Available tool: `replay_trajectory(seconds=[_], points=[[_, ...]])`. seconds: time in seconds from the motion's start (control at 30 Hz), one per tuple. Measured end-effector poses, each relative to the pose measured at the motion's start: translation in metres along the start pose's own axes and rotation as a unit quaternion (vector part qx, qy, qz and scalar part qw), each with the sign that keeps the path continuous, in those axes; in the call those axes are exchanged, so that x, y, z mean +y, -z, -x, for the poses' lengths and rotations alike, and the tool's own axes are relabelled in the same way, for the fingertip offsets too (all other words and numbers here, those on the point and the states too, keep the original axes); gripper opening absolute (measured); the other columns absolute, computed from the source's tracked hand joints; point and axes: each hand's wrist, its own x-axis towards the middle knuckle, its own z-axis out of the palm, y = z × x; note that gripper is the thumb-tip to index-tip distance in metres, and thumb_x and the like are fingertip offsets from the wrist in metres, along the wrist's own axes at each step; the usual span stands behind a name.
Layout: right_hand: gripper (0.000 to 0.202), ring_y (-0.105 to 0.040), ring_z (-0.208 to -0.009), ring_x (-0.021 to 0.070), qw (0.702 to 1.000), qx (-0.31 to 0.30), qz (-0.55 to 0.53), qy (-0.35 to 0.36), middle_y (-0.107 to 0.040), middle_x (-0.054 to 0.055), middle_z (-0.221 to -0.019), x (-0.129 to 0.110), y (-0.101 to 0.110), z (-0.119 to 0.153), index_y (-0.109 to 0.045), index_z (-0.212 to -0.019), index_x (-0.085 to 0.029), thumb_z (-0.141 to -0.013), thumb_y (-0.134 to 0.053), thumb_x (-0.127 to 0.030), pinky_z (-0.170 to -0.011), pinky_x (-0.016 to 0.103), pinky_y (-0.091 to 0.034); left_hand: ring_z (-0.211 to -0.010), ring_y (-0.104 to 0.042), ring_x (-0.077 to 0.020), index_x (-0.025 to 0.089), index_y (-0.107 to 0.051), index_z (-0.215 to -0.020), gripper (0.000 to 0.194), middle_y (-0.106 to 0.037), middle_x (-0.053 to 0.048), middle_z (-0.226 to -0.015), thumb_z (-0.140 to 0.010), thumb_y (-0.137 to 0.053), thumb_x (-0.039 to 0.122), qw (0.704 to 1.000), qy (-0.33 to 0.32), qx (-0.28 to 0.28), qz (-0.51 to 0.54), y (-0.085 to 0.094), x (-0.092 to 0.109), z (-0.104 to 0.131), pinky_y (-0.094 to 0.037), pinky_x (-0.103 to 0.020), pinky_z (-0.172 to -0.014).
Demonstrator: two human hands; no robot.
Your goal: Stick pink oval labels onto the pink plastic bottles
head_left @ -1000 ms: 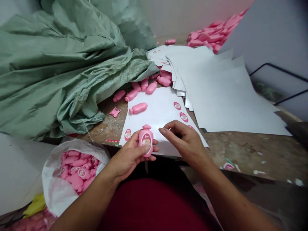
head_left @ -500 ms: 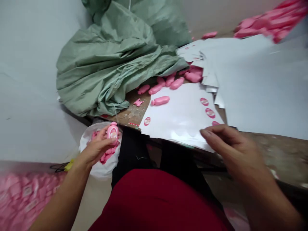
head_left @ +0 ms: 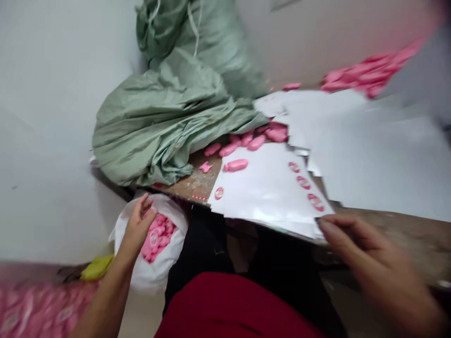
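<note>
My left hand (head_left: 139,225) is over the white bag (head_left: 136,277), fingers apart and holding nothing. Inside the bag lie several pink bottles (head_left: 162,234), at least one with an oval label. My right hand (head_left: 362,244) is at the front right corner of the white sticker sheets (head_left: 260,197), thumb and forefinger close together; whether something small is between them is too blurred to tell. Red oval stickers (head_left: 303,182) run down the sheet's right side, and one more sits at its lower left. A single pink bottle (head_left: 236,165) lies on the sheet's upper left.
A green sack (head_left: 158,117) covers the table's left part, with more pink bottles (head_left: 256,142) beside it. Larger white sheets (head_left: 380,159) spread to the right. Pink items (head_left: 373,70) lie behind them. A pink heap (head_left: 42,310) and yellow item (head_left: 97,268) are at lower left.
The labelled bottle has left my left hand, whose fingers have opened above the bag. My right hand remains near the sheet's front corner. The view has shifted, so the table appears lower.
</note>
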Motion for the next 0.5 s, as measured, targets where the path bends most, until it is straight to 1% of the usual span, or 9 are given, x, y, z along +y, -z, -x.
replay_trajectory(seconds=[0.07,0.13,0.2,0.27,0.33,0.4,0.47,0.5], points=[[0.033,-0.066,-0.069,0.0254,1.0,0.009,-0.021,-0.018,-0.07,0.004,-0.075,-0.015,-0.001,0.001,-0.066,-0.079,-0.029,-0.074,-0.063,-0.062,-0.06,0.036,-0.05,-0.134,-0.049,-0.0287,0.019,-0.046,-0.139,0.064,-0.055,-0.017,-0.138,-0.081,-0.066,0.038,0.997,-0.059,-0.039,-0.019,-0.027,0.008,-0.011,-0.038,-0.044,-0.112],[0.034,-0.065,-0.067,0.0245,0.999,0.018,-0.028,-0.017,-0.07,0.004,-0.072,-0.021,-0.003,0.001,-0.067,-0.08,-0.028,-0.073,-0.063,-0.061,-0.06,0.035,-0.051,-0.13,-0.054,-0.028,0.018,-0.048,-0.138,0.054,-0.058,-0.017,-0.136,-0.087,-0.059,0.036,0.979,-0.16,-0.092,-0.081,-0.06,0.022,-0.022,-0.042,-0.043,-0.109],[0.034,-0.065,-0.066,0.0238,0.999,0.033,-0.015,-0.018,-0.07,0.004,-0.072,-0.018,-0.004,0.001,-0.068,-0.08,-0.027,-0.074,-0.062,-0.059,-0.06,0.035,-0.051,-0.124,-0.058,-0.0268,0.017,-0.051,-0.137,0.048,-0.06,-0.016,-0.135,-0.092,-0.053,0.032,0.941,-0.267,-0.139,-0.154,-0.098,0.044,-0.033,-0.044,-0.041,-0.106],[0.036,-0.065,-0.067,0.024,0.998,0.056,-0.006,-0.033,-0.07,0.004,-0.073,-0.009,-0.001,0.002,-0.068,-0.08,-0.026,-0.074,-0.061,-0.06,-0.061,0.035,-0.051,-0.122,-0.059,-0.0255,0.018,-0.055,-0.134,0.043,-0.062,-0.014,-0.133,-0.092,-0.053,0.027,0.901,-0.337,-0.177,-0.206,-0.138,0.067,-0.046,-0.044,-0.039,-0.105],[0.037,-0.066,-0.07,0.0245,0.996,0.076,-0.011,-0.054,-0.072,0.005,-0.077,0.0,0.004,0.004,-0.068,-0.083,-0.025,-0.074,-0.062,-0.06,-0.064,0.036,-0.051,-0.123,-0.057,-0.0247,0.018,-0.06,-0.13,0.04,-0.064,-0.011,-0.131,-0.091,-0.054,0.021,0.874,-0.365,-0.214,-0.241,-0.177,0.089,-0.06,-0.041,-0.037,-0.108],[0.036,-0.065,-0.073,0.0238,0.993,0.092,-0.023,-0.067,-0.071,0.005,-0.079,0.007,0.011,0.005,-0.068,-0.085,-0.024,-0.074,-0.063,-0.058,-0.067,0.035,-0.051,-0.125,-0.055,-0.0257,0.018,-0.063,-0.127,0.037,-0.064,-0.011,-0.13,-0.091,-0.054,0.019,0.843,-0.381,-0.247,-0.288,-0.211,0.103,-0.076,-0.037,-0.039,-0.111],[0.034,-0.063,-0.071,0.0216,0.991,0.102,-0.042,-0.08,-0.069,0.004,-0.078,0.01,0.018,0.003,-0.067,-0.085,-0.023,-0.075,-0.064,-0.055,-0.064,0.034,-0.051,-0.123,-0.055,-0.0281,0.018,-0.065,-0.125,0.035,-0.065,-0.013,-0.128,-0.092,-0.054,0.021,0.813,-0.387,-0.276,-0.336,-0.239,0.108,-0.088,-0.038,-0.042,-0.109],[0.033,-0.061,-0.069,0.0201,0.989,0.106,-0.054,-0.088,-0.066,0.003,-0.076,0.01,0.021,0.001,-0.066,-0.085,-0.023,-0.076,-0.064,-0.054,-0.061,0.032,-0.05,-0.12,-0.057,-0.0294,0.019,-0.065,-0.125,0.035,-0.066,-0.014,-0.124,-0.092,-0.053,0.022,0.799,-0.388,-0.287,-0.358,-0.249,0.109,-0.093,-0.04,-0.044,-0.106]])
